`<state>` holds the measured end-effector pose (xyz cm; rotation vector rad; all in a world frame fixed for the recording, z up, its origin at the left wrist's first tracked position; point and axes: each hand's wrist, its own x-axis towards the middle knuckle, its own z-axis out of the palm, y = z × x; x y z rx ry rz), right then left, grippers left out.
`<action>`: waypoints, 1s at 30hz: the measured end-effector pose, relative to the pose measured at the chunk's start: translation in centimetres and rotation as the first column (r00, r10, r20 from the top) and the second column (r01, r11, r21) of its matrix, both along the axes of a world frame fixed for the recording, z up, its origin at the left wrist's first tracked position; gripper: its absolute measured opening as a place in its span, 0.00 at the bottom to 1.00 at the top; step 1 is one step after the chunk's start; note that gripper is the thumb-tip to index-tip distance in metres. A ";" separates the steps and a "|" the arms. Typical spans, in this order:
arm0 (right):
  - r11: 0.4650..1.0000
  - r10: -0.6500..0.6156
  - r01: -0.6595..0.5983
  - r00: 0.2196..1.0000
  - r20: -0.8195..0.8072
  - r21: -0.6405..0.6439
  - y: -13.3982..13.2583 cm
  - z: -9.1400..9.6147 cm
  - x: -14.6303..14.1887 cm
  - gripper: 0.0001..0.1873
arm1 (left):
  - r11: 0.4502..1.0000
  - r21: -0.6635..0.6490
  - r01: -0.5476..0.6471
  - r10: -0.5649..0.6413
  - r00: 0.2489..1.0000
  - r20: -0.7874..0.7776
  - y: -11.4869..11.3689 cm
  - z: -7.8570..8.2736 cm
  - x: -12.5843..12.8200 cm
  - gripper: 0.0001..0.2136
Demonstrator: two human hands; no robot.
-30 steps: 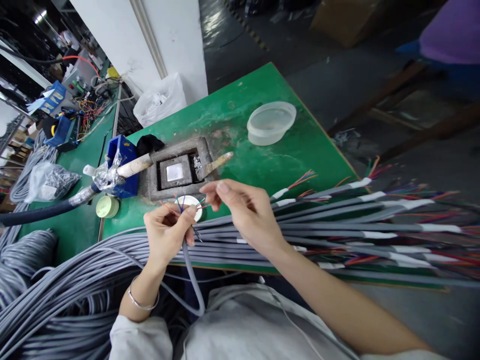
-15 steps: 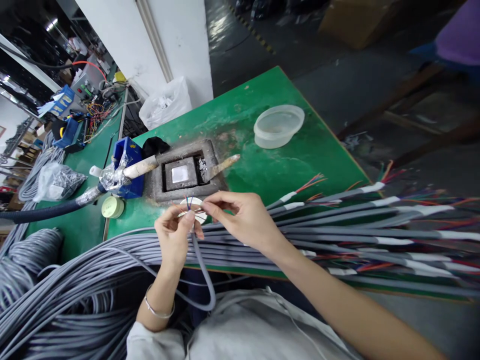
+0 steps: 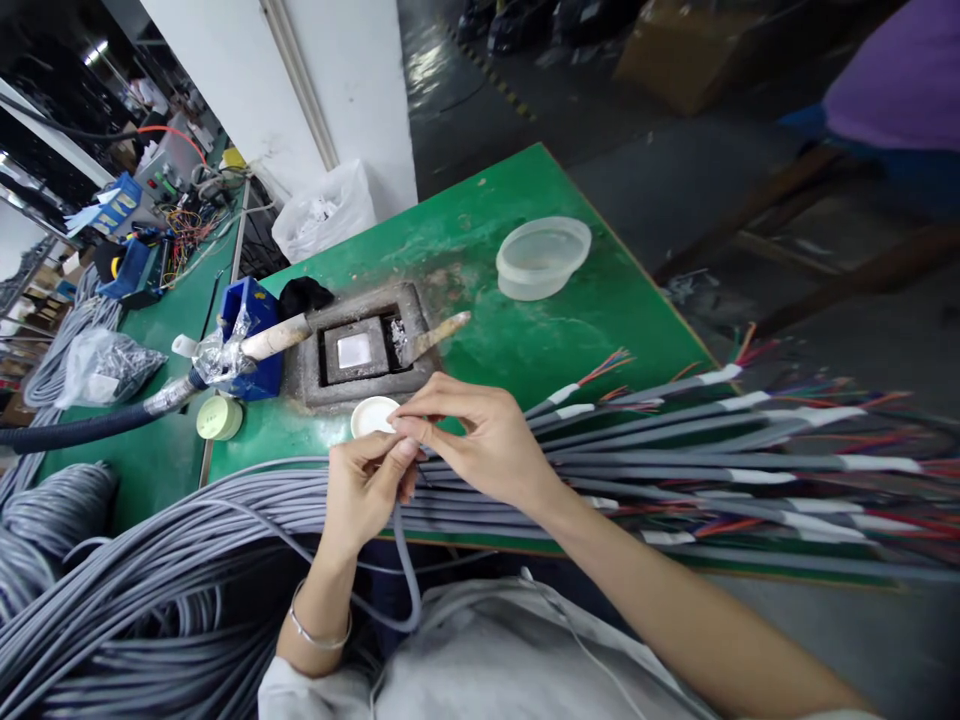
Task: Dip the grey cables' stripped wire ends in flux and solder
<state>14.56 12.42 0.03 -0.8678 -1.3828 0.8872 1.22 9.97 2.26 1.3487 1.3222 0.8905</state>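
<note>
My left hand is closed around the stripped end of a grey cable, which loops down from its fingers toward my lap. My right hand pinches at the same end, fingertips meeting those of the left; the thin wires there are mostly hidden by the fingers. Just behind the fingertips sits a small round white dish. Below the hands a thick bundle of grey cables crosses the bench edge, its ends at the right sleeved in white with coloured wires fanning out.
Beyond the dish is a sooty solder pot, a scraper resting on its rim. A taped hose nozzle leans on a blue bin. A pale green round tub stands left; a clear plastic tub stands right on the green bench.
My left hand has turned and come closer to my right, and the coloured wires that stuck up from it are now hidden. The white dish is more exposed.
</note>
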 end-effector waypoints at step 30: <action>1.000 0.003 -0.004 0.998 0.063 0.022 -0.4 -0.1 -0.7 0.08 | 0.886 0.196 -0.421 0.382 0.900 0.210 -1.2 -0.9 0.0 0.10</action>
